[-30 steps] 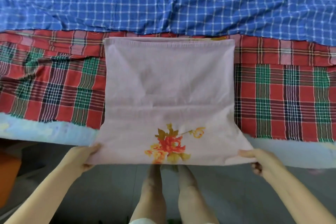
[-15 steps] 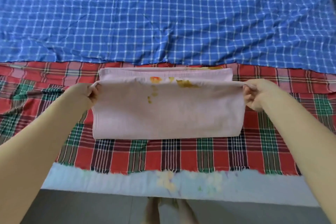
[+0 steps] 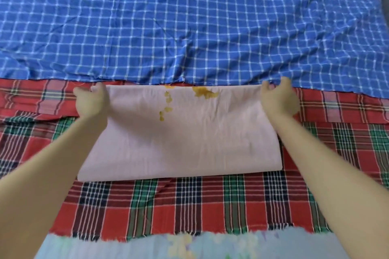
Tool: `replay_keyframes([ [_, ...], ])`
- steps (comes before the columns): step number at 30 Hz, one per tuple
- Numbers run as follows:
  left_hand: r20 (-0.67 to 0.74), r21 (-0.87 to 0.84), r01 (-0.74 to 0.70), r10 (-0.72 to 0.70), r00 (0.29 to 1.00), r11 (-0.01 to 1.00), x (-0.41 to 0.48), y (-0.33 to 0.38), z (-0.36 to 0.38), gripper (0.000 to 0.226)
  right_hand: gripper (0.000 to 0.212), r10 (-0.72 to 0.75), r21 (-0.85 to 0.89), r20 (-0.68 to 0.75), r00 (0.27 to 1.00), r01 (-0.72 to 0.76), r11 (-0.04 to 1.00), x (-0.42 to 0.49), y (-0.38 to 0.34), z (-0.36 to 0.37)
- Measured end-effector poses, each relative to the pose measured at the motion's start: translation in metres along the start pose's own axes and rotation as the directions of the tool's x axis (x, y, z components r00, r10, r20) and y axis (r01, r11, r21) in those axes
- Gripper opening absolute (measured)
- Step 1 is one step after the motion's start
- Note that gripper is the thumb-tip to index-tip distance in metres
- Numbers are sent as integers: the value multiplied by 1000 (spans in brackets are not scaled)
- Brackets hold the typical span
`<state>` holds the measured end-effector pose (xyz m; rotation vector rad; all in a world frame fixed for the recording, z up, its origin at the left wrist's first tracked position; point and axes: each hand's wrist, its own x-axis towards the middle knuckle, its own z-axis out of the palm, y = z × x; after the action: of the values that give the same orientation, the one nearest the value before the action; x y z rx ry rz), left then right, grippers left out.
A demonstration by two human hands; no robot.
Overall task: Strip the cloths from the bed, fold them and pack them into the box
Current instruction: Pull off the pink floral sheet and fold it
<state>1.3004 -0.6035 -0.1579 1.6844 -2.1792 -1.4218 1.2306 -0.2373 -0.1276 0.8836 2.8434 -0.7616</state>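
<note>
Head view: pink cloth (image 3: pixel 185 139) is lying folded on the red plaid cloth (image 3: pixel 189 206).
Left hand (image 3: pixel 91 102): is pinching the pink cloth's far left corner.
Right hand (image 3: pixel 278 100): seemingly is pinching its far right corner.

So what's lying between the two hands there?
The folded pink cloth: the left hand and right hand each hold a far corner, its edge spanning the gap. Seen in the head view.

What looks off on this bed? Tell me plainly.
Nothing spilled or torn. The left hand and right hand hold the pink cloth by its far corners. Yellow marks near its far edge look like printed leaves, not stains.
</note>
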Motion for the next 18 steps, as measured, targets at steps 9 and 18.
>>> replay_keyframes([
  [9, 647, 522, -843, 582, 492, 133, -131, -106, 80, 54, 56, -506, -436, 311, 804, 594, 676, -58, 101, 70],
  [18, 653, 563, -820, 553, 517, 102, -132, -116, 81, 58, 38, -105, -136, 52, 993, 111, 984, -77, 144, 34],
])
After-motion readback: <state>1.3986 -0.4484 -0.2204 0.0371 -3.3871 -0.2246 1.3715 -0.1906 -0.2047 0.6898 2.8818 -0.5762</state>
